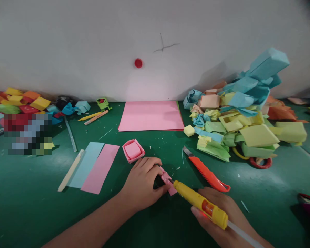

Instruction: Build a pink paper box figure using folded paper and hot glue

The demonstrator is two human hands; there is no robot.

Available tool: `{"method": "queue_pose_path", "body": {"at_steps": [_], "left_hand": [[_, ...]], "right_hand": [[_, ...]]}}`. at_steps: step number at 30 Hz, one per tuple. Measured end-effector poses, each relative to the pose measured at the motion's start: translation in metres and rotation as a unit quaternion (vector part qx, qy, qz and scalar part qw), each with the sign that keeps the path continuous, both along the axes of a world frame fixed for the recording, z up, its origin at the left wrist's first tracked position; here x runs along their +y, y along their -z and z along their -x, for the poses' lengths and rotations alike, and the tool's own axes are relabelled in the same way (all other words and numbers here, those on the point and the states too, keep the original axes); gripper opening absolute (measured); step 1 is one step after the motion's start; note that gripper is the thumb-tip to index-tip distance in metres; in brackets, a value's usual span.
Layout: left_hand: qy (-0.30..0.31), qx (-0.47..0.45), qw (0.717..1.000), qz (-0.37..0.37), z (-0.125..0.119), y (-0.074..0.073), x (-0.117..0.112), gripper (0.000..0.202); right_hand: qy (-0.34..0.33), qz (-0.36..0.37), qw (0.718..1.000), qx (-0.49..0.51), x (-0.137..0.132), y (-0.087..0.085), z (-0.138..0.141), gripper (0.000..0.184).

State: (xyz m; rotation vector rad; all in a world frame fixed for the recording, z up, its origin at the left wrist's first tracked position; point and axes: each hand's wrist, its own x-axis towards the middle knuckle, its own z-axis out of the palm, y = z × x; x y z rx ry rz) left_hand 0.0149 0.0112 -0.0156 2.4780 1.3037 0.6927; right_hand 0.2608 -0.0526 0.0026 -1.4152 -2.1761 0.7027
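Note:
My left hand point(143, 184) is curled down on the green mat, pinching a small folded pink paper piece point(167, 181). My right hand point(222, 220) grips a yellow glue gun point(200, 203) whose nozzle touches that pink piece. A white glue stick pokes out of the gun's back. Just beyond my left hand sits a small pink folded paper box point(133, 151). An orange utility knife point(206, 171) lies on the mat between the hands and the paper pile.
A pink paper sheet point(152, 115) lies by the wall. Blue and pink strips point(93, 167) and a pale stick point(71, 170) lie at left. A heap of folded coloured paper point(243, 117) fills the right; more folded pieces point(20, 101) and pencils point(93, 116) sit at far left.

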Motion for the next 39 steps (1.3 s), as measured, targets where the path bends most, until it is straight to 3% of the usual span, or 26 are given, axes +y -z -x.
{"method": "queue_pose_path", "body": {"at_steps": [19,26,39], "left_hand": [[0.000,-0.003,1.000,-0.004,0.0005,0.0023,-0.0005,0.020],[0.002,0.002,1.000,-0.004,-0.0003,0.0006,-0.0004,0.020],[0.015,-0.026,0.999,0.013,0.0011,-0.0012,-0.0017,0.020]], "right_hand": [[0.048,-0.036,0.998,0.003,-0.0002,-0.0008,-0.0021,0.034],[0.004,-0.017,1.000,0.016,0.0010,-0.0007,-0.0015,0.033],[-0.017,-0.025,0.999,0.043,-0.0015,-0.0030,0.0018,0.025]]}}
